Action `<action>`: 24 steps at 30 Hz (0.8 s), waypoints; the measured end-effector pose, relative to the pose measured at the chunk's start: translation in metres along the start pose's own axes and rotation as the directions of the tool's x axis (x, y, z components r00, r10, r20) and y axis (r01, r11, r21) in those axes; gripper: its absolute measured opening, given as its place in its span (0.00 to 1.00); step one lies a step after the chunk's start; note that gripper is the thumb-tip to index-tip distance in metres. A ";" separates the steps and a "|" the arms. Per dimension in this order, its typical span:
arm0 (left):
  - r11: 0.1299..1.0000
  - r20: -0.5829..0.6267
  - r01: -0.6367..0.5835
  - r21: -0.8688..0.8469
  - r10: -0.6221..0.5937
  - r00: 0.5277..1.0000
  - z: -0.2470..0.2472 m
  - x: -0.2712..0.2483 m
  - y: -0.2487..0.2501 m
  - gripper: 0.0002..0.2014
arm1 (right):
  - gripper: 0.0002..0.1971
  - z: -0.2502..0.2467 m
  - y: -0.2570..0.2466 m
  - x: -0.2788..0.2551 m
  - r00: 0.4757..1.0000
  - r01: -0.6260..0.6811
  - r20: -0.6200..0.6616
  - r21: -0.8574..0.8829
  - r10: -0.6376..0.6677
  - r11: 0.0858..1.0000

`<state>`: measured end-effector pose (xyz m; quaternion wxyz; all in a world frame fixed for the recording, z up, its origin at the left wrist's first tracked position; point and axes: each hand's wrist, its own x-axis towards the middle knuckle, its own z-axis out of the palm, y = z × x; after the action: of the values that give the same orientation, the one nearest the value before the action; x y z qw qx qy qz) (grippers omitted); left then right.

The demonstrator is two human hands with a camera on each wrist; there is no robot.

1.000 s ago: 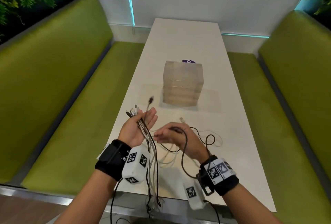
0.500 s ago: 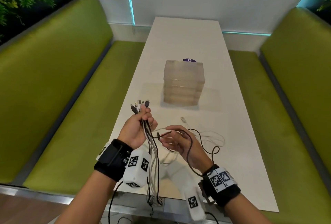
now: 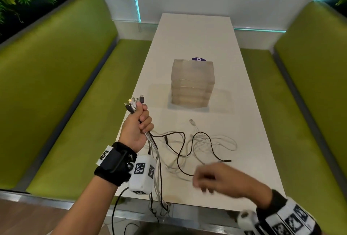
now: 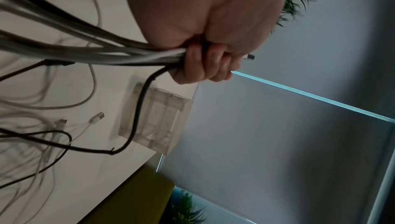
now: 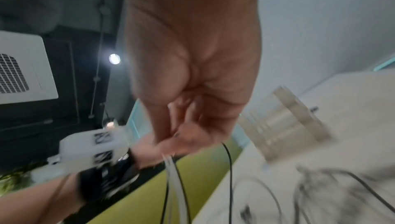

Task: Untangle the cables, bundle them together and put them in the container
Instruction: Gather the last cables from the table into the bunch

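My left hand [image 3: 143, 120] is held upright above the table's left edge and grips a bundle of black and white cables [image 3: 153, 152] in a fist. Several plugs [image 3: 134, 103] stick out above the fist, and the cables hang down past the wrist; the left wrist view shows the fist [image 4: 205, 69] closed round them. My right hand [image 3: 199, 182] is blurred near the front edge, its fingertips pinched on a black cable [image 3: 180, 165] that runs back to the bundle. More loose cables [image 3: 212, 141] lie tangled on the table. The translucent container [image 3: 192, 84] stands beyond them.
The white table [image 3: 195, 34] runs away from me between two green benches [image 3: 56, 84]. A white USB plug [image 3: 191, 121] lies just in front of the container. A purple round label [image 3: 199, 59] shows behind the container.
The right hand brought a black cable's end to the left hand, then pulled back toward the near right. The left hand closed into a fist round the bundle.
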<state>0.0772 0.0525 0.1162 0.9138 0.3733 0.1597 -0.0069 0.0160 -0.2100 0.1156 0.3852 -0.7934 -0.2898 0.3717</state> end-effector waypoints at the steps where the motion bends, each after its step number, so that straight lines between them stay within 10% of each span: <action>1: 1.000 0.012 0.000 0.007 0.000 1.000 0.003 -0.002 -0.002 0.16 | 0.03 -0.008 -0.003 0.010 0.981 0.036 -0.190 -0.001 -0.035 0.999; 4: 1.000 0.043 0.001 0.026 -0.002 0.999 0.012 -0.008 -0.007 0.17 | 0.15 -0.024 -0.006 0.048 0.873 0.088 -0.465 -0.146 -0.147 0.985; 11: 0.936 0.073 -0.112 0.335 0.092 0.993 0.010 -0.016 -0.010 0.13 | 0.07 -0.020 -0.015 0.074 0.942 0.076 -0.328 0.009 -0.068 0.997; 16: 0.587 0.240 -0.162 0.793 -0.057 0.969 0.007 -0.040 -0.023 0.12 | 0.11 -0.020 -0.030 0.065 0.958 0.148 -0.281 0.322 -0.055 0.935; 24: 0.151 0.277 -0.241 0.959 -0.302 0.912 0.003 -0.053 -0.003 0.11 | 0.08 -0.040 -0.021 0.045 0.999 -0.037 0.004 0.206 0.037 0.978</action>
<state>0.0277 0.0431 0.1320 0.4567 0.8625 -0.0708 -0.2062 0.0702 -0.1809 0.1334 0.4584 -0.7544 -0.2349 0.4069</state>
